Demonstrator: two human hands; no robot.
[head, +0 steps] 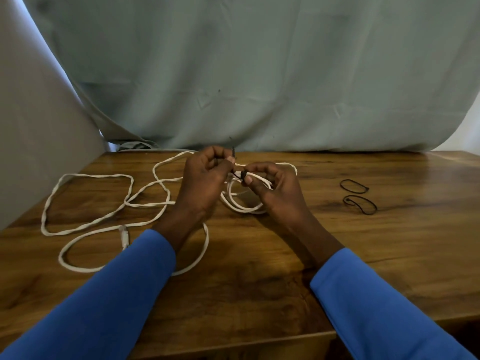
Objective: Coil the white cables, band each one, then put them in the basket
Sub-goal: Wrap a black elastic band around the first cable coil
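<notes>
Small coiled cable (242, 206) sits mid-table (363, 255), held up at its top edge between both hands; lower loops rest on the wood.

Right hand (272, 188): fingers curled, thumb (248, 180) and forefinger pinching the top of the coil, where the strands bunch together. Rest of the coil hangs below and left of that thumb.

Left hand (205, 178): just left of the coil, fingers (220, 155) clenched, pinching a black band (237, 175). The band runs taut from the left fingertips down to the right-hand pinch point on the coil. A dark tail pokes up above the left knuckles. Can't tell whether the band is already wrapped round the strands, since the fingers cover it.

Loose cable (104, 203): white, uncoiled, sprawled in wide loops left of the coil, passing under the left wrist. Its connector (123, 236) lies near the left sleeve (117, 294).

Spare bands (354, 185): two black loops flat on the wood, well right of the coil, clear of the right hand, one just in front of the other.

Grey-green cloth (259, 74) hangs behind the coil, at the table's far edge.
</notes>
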